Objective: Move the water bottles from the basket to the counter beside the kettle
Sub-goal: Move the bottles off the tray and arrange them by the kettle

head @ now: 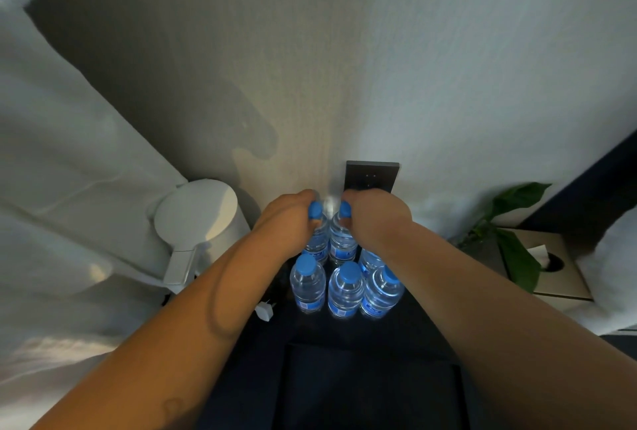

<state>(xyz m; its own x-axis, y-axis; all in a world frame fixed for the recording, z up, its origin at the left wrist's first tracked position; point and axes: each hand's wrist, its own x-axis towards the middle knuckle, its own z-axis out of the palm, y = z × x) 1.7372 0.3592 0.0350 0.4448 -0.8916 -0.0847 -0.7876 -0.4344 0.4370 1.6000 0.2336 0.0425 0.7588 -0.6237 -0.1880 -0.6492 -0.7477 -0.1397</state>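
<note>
Several clear water bottles with blue caps and blue labels stand on the dark counter [427, 322] against the wall. My left hand [287, 219] grips the neck of the back left bottle [319, 240]. The back middle bottle [341, 243] has my right hand [374, 219] curled round its neck. Both bottles stand upright at the back row. In front of them three bottles [344, 288] stand in a row, and another bottle [370, 259] shows partly behind my right forearm. The white kettle [200, 219] stands just left of the bottles. No basket is in view.
A dark wall socket plate [372, 176] sits on the wall right behind my hands. A white plug [265, 310] lies on the counter by the kettle. A green plant [513, 233] and a tissue box [548, 264] stand to the right. White curtain hangs at left.
</note>
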